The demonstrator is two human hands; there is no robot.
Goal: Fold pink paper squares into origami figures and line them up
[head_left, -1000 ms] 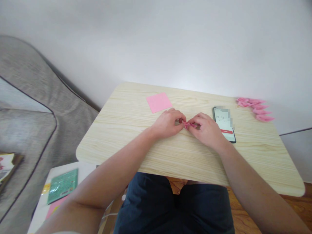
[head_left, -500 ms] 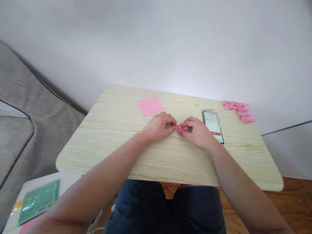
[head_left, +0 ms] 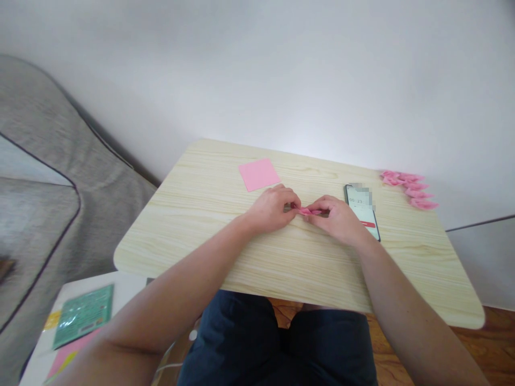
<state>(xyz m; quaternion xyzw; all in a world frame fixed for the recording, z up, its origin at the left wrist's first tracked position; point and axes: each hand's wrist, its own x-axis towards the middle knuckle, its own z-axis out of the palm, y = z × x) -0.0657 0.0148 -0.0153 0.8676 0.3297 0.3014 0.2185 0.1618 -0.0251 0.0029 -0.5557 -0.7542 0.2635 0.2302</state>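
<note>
Both of my hands meet at the middle of a light wooden table (head_left: 209, 230). My left hand (head_left: 271, 209) and my right hand (head_left: 338, 219) each pinch one end of a small folded pink paper (head_left: 309, 212), held just above the tabletop. Fingers of both hands are curled tight around it, so most of the paper is hidden. A flat pink square sheet (head_left: 259, 174) lies just beyond my left hand.
A phone (head_left: 362, 210) with a lit screen lies right beside my right hand. Several folded pink paper pieces (head_left: 408, 188) sit in a row at the far right corner. A grey sofa (head_left: 44, 182) stands at left, with a green packet (head_left: 83, 315) on a low white surface.
My hands keep the same pinch on the folded pink paper, with only small finger shifts. The view itself has swung a little from side to side.
</note>
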